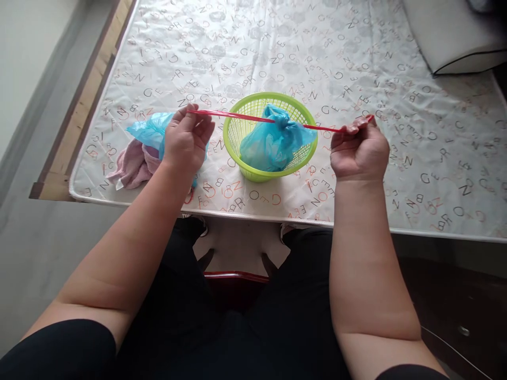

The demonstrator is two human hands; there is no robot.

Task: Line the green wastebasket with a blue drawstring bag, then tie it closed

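Observation:
A red drawstring (233,115) is stretched level between my two hands. Its left end is pinched in my left hand (188,138), and the other end in my right hand (359,150). Midway, the string meets the gathered neck of a tied blue plastic bag (269,145). This bag sits in a light-green mesh basket (253,173), its neck at about rim height. Behind my left hand lies another blue plastic bag (148,129), partly hidden by that hand.
A pink cloth (134,166) lies at the left of the letter-printed mattress (245,53). White bedding with black piping (455,42) is at the far right. The mattress's front edge runs just above my knees, and a wooden bed frame (85,100) borders the left side.

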